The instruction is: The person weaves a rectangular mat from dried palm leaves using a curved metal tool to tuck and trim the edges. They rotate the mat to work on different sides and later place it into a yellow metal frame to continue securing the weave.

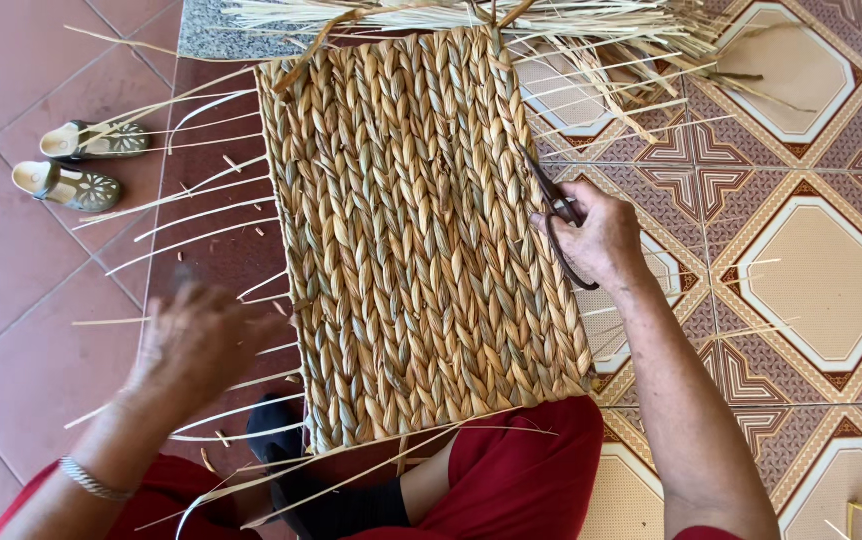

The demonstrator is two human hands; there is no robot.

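Straw-coloured, thick and plaited, the woven mat (416, 230) fills the middle of the view, and everything hangs off it. Its near edge rests over the person's red-trousered legs (521, 470), its far edge runs up under a loose bundle of dry straw (511, 20) lying across the top.

Right hand (596, 240) sits tight against the mat's right edge, about halfway up. It is closed around the handles of dark scissors (554, 215), fingers curled through the loops, blades pointing up along that edge among the thin stray strands (601, 100) poking out there. Whether the blades are apart or together, I cannot tell.

Left hand (201, 340) is off the mat's left edge, low down, just beside it and blurred. Fingers look loosely spread, pointing toward the mat, holding nothing that I can make out. A silver bracelet (91, 482) rings that wrist. Long pale strand ends (191, 215) stick out from the mat's left side in a row, over the reddish floor tiles (11, 300).

Further left of the mat, well apart from it, a pair of pale sandals (76, 165) sits on those tiles. Right of the mat, patterned tiles (811, 270) in cream and brown.
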